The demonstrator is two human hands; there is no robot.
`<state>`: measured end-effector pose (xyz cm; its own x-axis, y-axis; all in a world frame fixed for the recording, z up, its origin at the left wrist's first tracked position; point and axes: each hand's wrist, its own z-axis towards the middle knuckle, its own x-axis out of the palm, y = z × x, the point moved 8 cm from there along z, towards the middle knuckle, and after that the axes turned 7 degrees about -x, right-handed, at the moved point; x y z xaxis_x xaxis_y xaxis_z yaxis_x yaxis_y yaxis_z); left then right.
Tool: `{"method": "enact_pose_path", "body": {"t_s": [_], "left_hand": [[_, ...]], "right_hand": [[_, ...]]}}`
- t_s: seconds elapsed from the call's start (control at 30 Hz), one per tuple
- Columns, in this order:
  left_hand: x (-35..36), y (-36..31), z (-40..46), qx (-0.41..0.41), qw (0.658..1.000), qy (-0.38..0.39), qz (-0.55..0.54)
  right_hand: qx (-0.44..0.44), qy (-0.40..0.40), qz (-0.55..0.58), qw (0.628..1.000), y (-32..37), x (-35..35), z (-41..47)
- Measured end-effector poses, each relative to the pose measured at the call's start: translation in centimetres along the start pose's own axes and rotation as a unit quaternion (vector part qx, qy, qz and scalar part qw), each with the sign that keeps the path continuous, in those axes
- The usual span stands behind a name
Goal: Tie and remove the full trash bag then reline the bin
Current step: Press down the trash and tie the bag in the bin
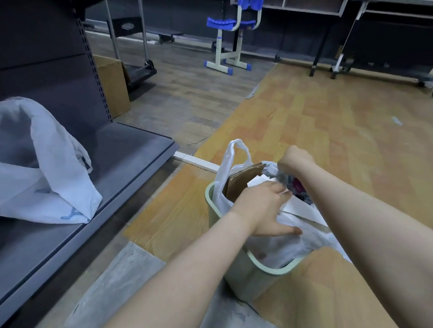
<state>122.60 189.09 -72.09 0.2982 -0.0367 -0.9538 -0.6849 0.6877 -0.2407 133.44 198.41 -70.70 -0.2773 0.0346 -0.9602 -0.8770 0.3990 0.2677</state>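
A pale green bin stands on the floor, lined with a white plastic trash bag full of cardboard, paper and dark scraps. One bag handle sticks up at the far left. My left hand rests on the bag's near edge, thumb spread, fingers curled over plastic and a white sheet. My right hand is closed on the bag's far edge above the rubbish. A second, empty white bag lies crumpled on the dark shelf at left.
A dark metal shelf unit runs along the left, close to the bin. A cardboard box sits behind it. A blue stool and wheeled tables stand at the back. Wood-pattern floor stretches to the right.
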Motion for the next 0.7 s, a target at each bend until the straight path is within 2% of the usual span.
{"method": "enact_pose_path", "body": {"t_s": [0.13,0.33,0.5,0.57,0.7], "left_hand": [[-0.1,0.0,-0.2,0.001,1.000,-0.003,-0.004],[0.0,-0.2,-0.2,0.005,1.000,0.000,0.006],[-0.2,-0.2,-0.3,0.004,1.000,-0.013,-0.013],[-0.1,-0.1,-0.3,0.002,1.000,-0.009,-0.014],[0.0,0.1,-0.1,-0.003,1.000,-0.008,-0.025]], "right_hand": [[-0.017,-0.076,-0.022,0.997,0.4,-1.4,-0.5],[-0.009,0.019,-0.073,0.997,-0.3,-0.2,-0.5],[-0.032,-0.066,-0.037,0.997,0.3,-1.3,-0.3],[-0.078,-0.097,0.009,0.992,1.5,-1.6,-0.2],[-0.266,-0.100,0.041,0.958,5.0,-2.1,-1.6]]}}
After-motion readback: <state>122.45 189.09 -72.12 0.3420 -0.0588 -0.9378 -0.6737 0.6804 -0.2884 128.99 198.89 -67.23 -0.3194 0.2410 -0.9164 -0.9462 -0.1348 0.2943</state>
